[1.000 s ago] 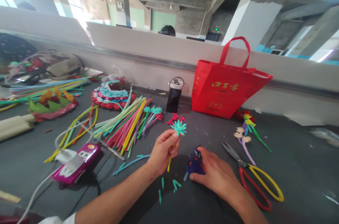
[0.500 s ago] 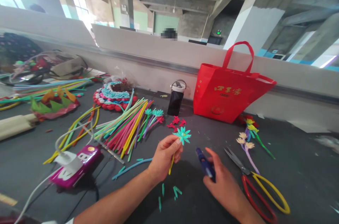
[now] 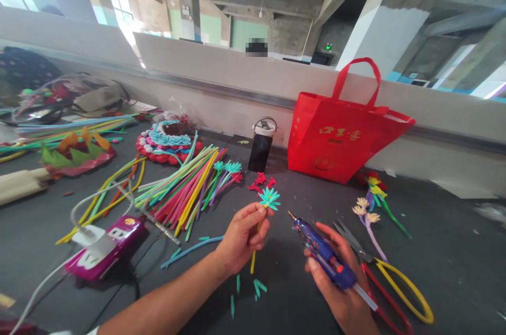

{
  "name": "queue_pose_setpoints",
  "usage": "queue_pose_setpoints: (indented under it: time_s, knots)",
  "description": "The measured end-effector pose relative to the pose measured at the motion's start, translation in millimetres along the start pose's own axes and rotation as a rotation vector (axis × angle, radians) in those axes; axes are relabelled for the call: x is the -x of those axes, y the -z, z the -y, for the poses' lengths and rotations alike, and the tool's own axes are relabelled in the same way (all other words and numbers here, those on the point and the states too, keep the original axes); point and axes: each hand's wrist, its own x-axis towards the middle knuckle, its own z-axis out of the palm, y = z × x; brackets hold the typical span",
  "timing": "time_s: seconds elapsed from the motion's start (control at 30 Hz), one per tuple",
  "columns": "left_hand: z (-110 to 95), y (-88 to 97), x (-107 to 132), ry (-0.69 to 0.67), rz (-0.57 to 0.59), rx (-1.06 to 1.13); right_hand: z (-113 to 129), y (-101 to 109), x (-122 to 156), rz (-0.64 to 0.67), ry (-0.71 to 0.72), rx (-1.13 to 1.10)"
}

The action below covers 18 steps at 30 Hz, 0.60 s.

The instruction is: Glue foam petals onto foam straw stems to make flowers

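Observation:
Between the thumb and fingers of my left hand (image 3: 245, 232) is the yellow stem of a turquoise pipe-cleaner flower (image 3: 270, 199), its petals spread upward. My right hand (image 3: 336, 271) is wrapped round a blue glue gun (image 3: 326, 255). The gun's metal nozzle points up and left toward the flower, apart from it, and a pale glue stick juts from its rear. Small turquoise pipe-cleaner pieces (image 3: 259, 287) lie on the dark table below my left hand. Several red pipe-cleaner pieces (image 3: 261, 179) lie just beyond the flower.
Scissors (image 3: 366, 256) with red and yellow handles lie beside my right hand. Pipe-cleaner flowers (image 3: 367, 208) rest behind them. A red bag (image 3: 343, 134) and a tumbler (image 3: 261, 145) stand at the back. Left are bundled pipe cleaners (image 3: 190, 182) and a purple power strip (image 3: 108, 248).
The glue gun has turned in my right hand, so its nozzle and whole body now show. The flower has tilted more upright and shifted slightly left.

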Motion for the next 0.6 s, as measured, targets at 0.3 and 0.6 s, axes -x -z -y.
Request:
queue_pose_setpoints:
  time_s: [0.3,0.6]
  knots:
    - [2.8,1.9,-1.6,0.012,0.014,0.004,7.8,-8.3,2.8,-0.118,-0.023,0.091]
    - [4.3,3.1,-0.6,0.044,0.017,-0.014,13.3,-7.7,8.7,-0.200,0.014,0.356]
